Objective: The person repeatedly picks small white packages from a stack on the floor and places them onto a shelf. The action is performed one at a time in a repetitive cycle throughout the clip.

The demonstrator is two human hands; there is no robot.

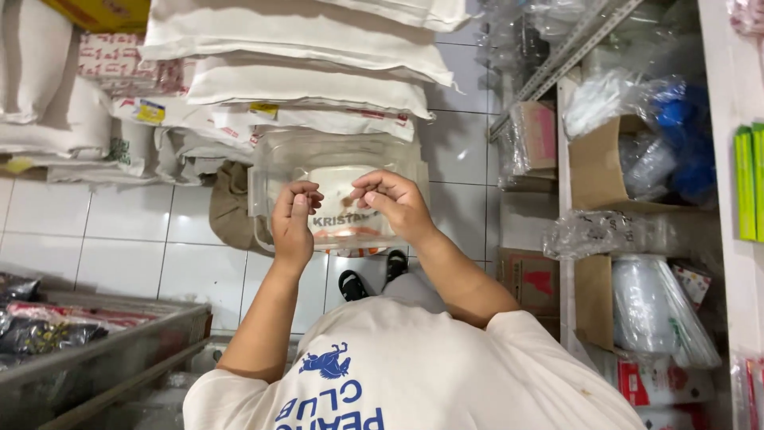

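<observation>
We grip a clear plastic container [338, 187] with left hand [293, 223] and right hand [395, 203], steadying it above stacked white sacks [302, 80].

White sacks [302, 48] above clear container [334, 159]

Clear, colourless rectangular plastic container [334, 163], held between the left hand [293, 223] and right hand [396, 203], bearing a white label with dark lettering and an orange band. Beyond the hands, stacked white woven sacks [302, 87] with red print and small yellow tags. Below the hands, glossy white square floor tiles [119, 239] with grey grout, black sandals [352, 285], and a cream short-sleeved shirt [414, 374] printed in blue.
</observation>
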